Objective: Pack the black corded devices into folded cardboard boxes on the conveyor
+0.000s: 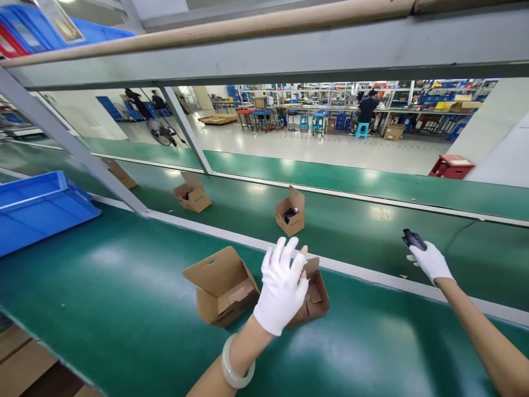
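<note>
Nearest, on the near side of the rail point(231, 237), the left hand point(283, 286) lies flat, fingers spread, against the raised flap of a small open box point(316, 300). It clasps nothing and only steadies the box. Just left of it, also short of the rail, a second box point(221, 286) sits open with its lid up. Both look like thin corrugated card: light, stiff along the folds and easily crushed at the flaps. The safer hold would be across the side walls, not the lid.

Further right and just past the rail, the right hand point(430, 260) pinches a black part point(413, 239), fingertips closed around its lower end. The part looks small, hard and smooth, probably slick in a gloved grip, so a firm pinch near its middle seems wise.

Beyond the rail, on the belt point(372, 231), a third box point(295, 223) stands open with a dark item point(289, 212) inside, and a fourth box point(192, 196) lies further left. A blue bin point(41, 207) sits by the rail's far left end.
</note>
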Demonstrator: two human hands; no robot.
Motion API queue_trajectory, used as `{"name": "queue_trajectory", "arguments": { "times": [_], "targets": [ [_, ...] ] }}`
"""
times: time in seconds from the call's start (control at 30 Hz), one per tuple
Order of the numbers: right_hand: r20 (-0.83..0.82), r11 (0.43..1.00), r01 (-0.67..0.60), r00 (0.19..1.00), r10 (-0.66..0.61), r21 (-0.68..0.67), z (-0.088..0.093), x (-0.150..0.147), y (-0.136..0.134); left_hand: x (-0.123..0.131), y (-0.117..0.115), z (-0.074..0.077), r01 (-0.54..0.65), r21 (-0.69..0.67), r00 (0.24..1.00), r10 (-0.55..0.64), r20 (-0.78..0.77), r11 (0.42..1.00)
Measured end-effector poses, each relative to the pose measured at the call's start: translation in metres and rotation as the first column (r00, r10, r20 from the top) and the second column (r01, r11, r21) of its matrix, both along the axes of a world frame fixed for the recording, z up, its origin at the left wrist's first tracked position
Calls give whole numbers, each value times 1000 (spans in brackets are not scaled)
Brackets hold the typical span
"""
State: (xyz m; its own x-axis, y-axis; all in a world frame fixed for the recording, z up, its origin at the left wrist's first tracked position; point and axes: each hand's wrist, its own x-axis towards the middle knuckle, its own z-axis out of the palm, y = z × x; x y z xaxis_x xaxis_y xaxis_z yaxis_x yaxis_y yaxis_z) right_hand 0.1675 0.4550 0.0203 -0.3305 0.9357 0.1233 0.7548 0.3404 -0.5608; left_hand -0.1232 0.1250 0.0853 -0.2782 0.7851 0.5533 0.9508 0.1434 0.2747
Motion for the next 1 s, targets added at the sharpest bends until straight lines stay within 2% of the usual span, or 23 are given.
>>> {"name": "queue_trajectory", "arguments": {
  "times": [0.07,0.1,0.13,0.17,0.2,0.23,0.27,0.3,0.33,0.37,0.4,0.47,0.53,0.6,0.67,0.7,0.77,0.83,0.87,0.9,0.93,1.0],
  "targets": [
    [6,998,22,1000,-22,-61,18,1,-31,22,-11,-1,47,105,970,-71,234,993],
    [20,996,21,1000,-20,-83,29,-1,-51,38,-16,-4,109,115,896,-148,419,987],
    [27,997,7,1000,-5,-81,40,-3,-75,55,-19,-7,192,127,755,-229,615,973],
    [45,995,-33,998,37,-90,51,-7,-101,74,-21,-12,282,135,537,-273,798,950],
    [68,993,-93,993,98,-80,61,-12,-128,94,-20,-16,343,177,280,-280,918,922],
    [92,990,-139,986,140,-16,69,-17,-156,112,-17,-20,357,253,26,-281,959,899],
    [123,982,-181,977,174,50,75,-22,-183,129,-12,-22,332,333,-193,-282,940,883],
    [140,964,-255,960,243,77,80,-26,-208,143,-7,-24,252,397,-344,-302,889,882],
    [159,939,-334,935,318,86,82,-29,-230,155,-2,-23,149,440,-435,-341,833,885],
    [177,910,-402,907,382,97,84,-29,-247,162,3,-22,51,458,-494,-377,784,887],
    [194,878,-467,876,442,103,84,-26,-261,166,6,-21,-35,462,-522,-410,748,886],
    [241,814,-567,813,529,124,88,-12,-277,165,6,-19,-136,454,-524,-453,721,881],
    [290,736,-664,735,613,128,99,8,-282,154,1,-20,-152,449,-451,-466,761,881],
    [304,672,-732,670,677,115,116,27,-284,141,-8,-25,-90,430,-351,-433,830,898],
    [248,641,-754,654,714,143,137,36,-282,130,-18,-30,70,428,-327,-384,863,901],
    [204,638,-752,659,724,164,146,35,-280,127,-23,-31,181,439,-349,-360,865,880],
    [122,648,-734,676,727,203,159,24,-274,125,-32,-31,413,465,-421,-288,860,783],
    [57,685,-709,701,711,165,162,5,-265,127,-40,-28,590,469,-467,-197,862,657],
    [19,713,-693,718,696,107,159,-5,-260,128,-44,-25,639,468,-477,-163,864,611],
    [-29,741,-671,740,672,25,154,-14,-256,128,-47,-22,660,469,-483,-147,863,587],
    [-82,758,-649,761,644,-69,148,-21,-253,127,-51,-20,652,476,-491,-150,858,590],
    [-153,764,-600,800,581,-237,133,-28,-253,122,-56,-16,581,500,-503,-200,841,642]
  ]
}}
